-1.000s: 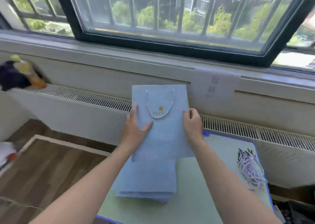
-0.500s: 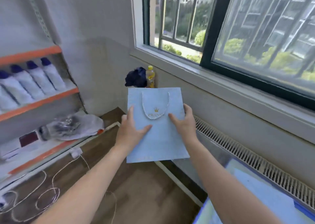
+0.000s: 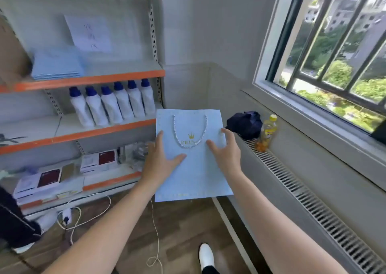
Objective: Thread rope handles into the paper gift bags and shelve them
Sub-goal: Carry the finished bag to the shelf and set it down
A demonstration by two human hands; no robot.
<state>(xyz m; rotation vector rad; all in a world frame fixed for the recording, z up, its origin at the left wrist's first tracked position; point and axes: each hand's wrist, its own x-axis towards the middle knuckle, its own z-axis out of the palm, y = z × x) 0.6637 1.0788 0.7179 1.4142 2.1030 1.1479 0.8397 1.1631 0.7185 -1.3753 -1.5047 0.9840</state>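
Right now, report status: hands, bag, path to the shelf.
Left hand and right hand both grip the blue gift bag, rope handle threaded. Finished bags stacked on the shelf ahead. Nothing in the way.

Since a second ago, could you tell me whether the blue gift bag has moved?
Yes. The blue gift bag, held by the left hand and right hand, has been carried left, away from the table under the window, toward the orange shelf unit.
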